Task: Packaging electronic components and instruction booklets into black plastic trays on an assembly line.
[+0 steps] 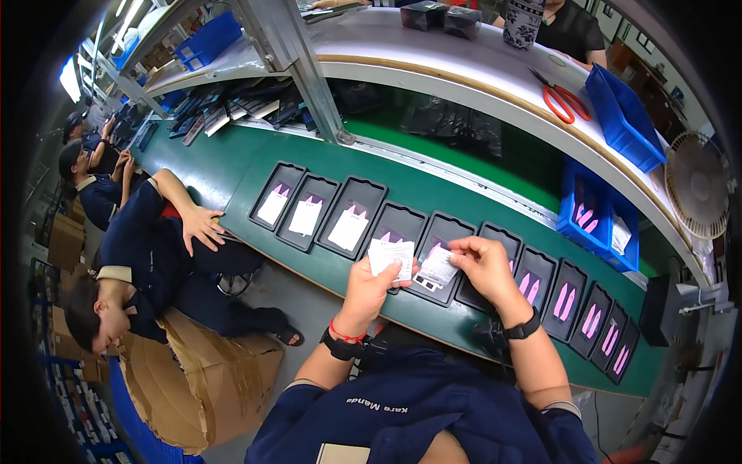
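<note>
Printed white paper (392, 257) is held, slightly turned, over the near part of the fourth tray (406, 217) from the left. A shiny white packet (437, 267) is pinched at its upper right over the fifth tray (448, 228), where pink (433, 250) is partly covered. Both trays are black, shallow and laid flat.

We identify the shirt (328, 421) as navy and short-sleeved. Pale lettering (379, 406) crosses the shirt's chest; below it on the shirt we note a cream panel (342, 454). Cream trim (311, 382) edges the shirt's sleeves. Beyond the shirt's left sleeve (280, 417): black band (342, 349), red cord (345, 336). Beyond its right sleeve (563, 429): black strap (523, 325).
</note>
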`<state>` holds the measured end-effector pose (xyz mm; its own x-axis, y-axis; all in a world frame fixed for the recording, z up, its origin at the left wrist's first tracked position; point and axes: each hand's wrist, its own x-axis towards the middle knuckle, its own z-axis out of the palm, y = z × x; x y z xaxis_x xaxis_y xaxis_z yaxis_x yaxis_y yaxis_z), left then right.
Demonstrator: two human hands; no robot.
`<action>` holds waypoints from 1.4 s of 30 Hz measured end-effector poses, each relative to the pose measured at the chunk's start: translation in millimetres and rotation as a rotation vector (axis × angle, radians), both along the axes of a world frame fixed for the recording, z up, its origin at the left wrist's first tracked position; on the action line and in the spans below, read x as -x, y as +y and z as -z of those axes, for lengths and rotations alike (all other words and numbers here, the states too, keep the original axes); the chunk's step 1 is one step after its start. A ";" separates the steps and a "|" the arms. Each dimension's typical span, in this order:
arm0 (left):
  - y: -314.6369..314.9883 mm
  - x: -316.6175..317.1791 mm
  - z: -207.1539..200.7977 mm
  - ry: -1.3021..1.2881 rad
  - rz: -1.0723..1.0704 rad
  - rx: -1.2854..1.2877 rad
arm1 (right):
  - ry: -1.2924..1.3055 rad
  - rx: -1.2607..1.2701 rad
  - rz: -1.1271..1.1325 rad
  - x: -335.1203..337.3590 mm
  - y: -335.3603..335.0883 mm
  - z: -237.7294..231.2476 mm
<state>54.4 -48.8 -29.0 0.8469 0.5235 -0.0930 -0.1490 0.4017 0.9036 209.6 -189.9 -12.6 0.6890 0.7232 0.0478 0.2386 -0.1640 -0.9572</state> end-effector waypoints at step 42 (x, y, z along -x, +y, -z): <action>-84.6 -80.3 4.6 0.018 0.166 0.157 | -0.818 0.275 0.297 -0.3 -125.1 -7.8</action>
